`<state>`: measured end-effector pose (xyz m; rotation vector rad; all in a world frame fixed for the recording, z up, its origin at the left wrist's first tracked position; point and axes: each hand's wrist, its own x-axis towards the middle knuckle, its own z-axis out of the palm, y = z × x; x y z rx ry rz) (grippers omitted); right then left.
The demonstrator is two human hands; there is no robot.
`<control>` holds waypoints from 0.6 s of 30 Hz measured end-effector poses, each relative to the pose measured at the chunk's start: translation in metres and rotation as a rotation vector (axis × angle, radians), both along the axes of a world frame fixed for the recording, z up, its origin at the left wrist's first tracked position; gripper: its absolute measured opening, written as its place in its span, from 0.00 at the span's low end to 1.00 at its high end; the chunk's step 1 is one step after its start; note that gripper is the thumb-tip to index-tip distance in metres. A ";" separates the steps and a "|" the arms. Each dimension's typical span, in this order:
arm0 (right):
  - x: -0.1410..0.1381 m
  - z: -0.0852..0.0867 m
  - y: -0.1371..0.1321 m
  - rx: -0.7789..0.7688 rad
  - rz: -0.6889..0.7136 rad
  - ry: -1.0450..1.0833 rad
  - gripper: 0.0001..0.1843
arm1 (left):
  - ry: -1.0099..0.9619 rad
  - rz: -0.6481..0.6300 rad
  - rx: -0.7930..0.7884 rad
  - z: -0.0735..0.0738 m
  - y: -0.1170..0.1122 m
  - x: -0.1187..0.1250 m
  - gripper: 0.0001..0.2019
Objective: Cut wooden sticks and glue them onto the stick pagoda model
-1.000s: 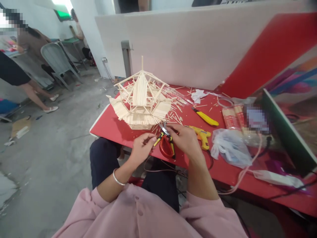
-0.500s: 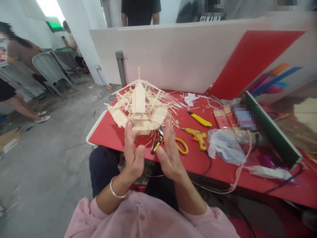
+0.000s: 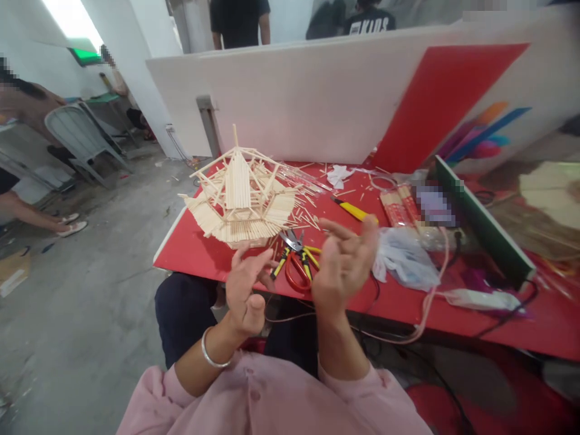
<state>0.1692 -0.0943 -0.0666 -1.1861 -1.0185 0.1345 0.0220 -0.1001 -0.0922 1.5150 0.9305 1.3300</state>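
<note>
Both hands are raised in front of me above the near edge of the red table (image 3: 190,257). My left hand (image 3: 244,290) has its palm toward me with fingers loosely spread and holds nothing. My right hand (image 3: 347,263) is lifted to the right, its fingers apart and blurred, also with nothing in it. Beyond them on the table stands a pagoda-like model of wooden sticks (image 3: 238,196). Between my hands lie pliers with yellow-black grips (image 3: 283,254) and red-handled scissors (image 3: 296,275). Loose sticks (image 3: 310,211) are scattered around the model.
A yellow utility knife (image 3: 351,209), clear plastic bags (image 3: 401,260), packs of sticks (image 3: 401,208), a green-edged board (image 3: 480,217) and cables lie to the right. A white partition (image 3: 294,103) backs the table. People and a grey chair (image 3: 81,136) are at the left and behind.
My hands left the tools on the table, rose with palms facing each other, then parted; the right hand swung out to the right. The view shifted slightly.
</note>
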 end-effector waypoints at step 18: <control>0.127 -0.035 0.166 -1.175 0.126 -0.909 0.17 | 0.280 -0.263 0.250 -0.011 0.006 0.040 0.17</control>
